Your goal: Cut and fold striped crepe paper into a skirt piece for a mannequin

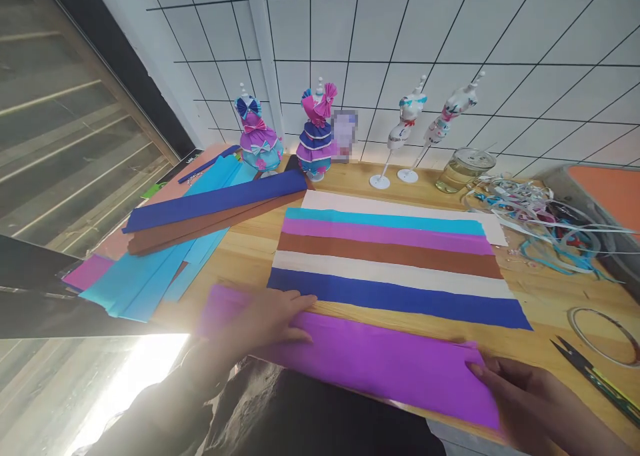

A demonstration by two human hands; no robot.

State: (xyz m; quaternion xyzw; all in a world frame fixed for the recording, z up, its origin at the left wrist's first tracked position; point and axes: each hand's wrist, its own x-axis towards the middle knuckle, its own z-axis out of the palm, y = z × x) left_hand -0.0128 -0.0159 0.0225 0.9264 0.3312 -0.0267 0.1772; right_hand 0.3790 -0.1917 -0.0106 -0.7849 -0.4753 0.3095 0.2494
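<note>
A wide purple crepe paper strip (380,359) lies along the table's front edge. My left hand (270,316) rests flat on its left part, fingers stretched out and slightly blurred. At the strip's right end, my right hand (515,383) pinches the corner between thumb and fingers. Just beyond it, several strips lie overlapped in bands: a dark blue strip (400,299), a cream strip (390,268), a brown strip (390,253), a violet strip (385,236), a turquoise strip (385,220) and a pale pink sheet (380,205) at the back.
Loose blue, brown and turquoise strips (145,269) are piled at left. Two dressed mini mannequins (316,136) and two bare stands (407,123) line the tiled wall. A glass jar (463,171), tangled ribbons (540,209), a ring (603,336) and thread snips (590,376) are at right.
</note>
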